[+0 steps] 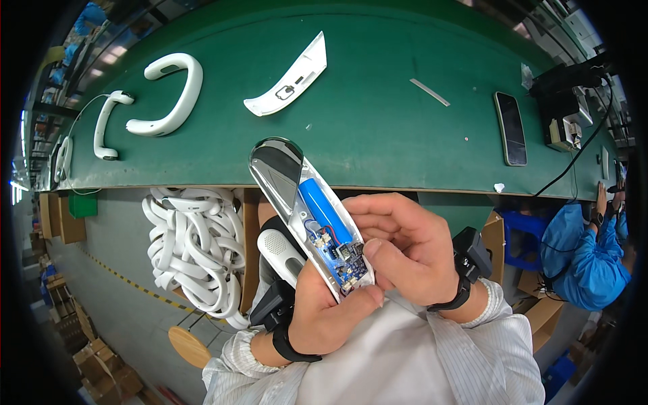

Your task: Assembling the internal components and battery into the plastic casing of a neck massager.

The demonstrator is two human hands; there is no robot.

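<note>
An opened white neck fan [271,177] is held in front of me, tilted with its far end to the left. Inside its shell lie a blue cylindrical battery [325,210] and a circuit board [344,264] with thin red and blue wires. A glossy dark cover forms the far end. My left hand [329,312] is closed round the near end, thumb along its edge. From the right, my right hand [413,253] grips the shell's side, its thumb beside the circuit board and fingers curled. The perforated white other arm of the fan [280,255] hangs beyond my left wrist.
On the green table [378,135] lie a curved white cover [290,84], white neck fans [185,94], a metal strip [430,92] and a phone [511,128]. A box of white neck fans [192,250] stands below left. A co-worker's blue sleeve [587,270] is at right.
</note>
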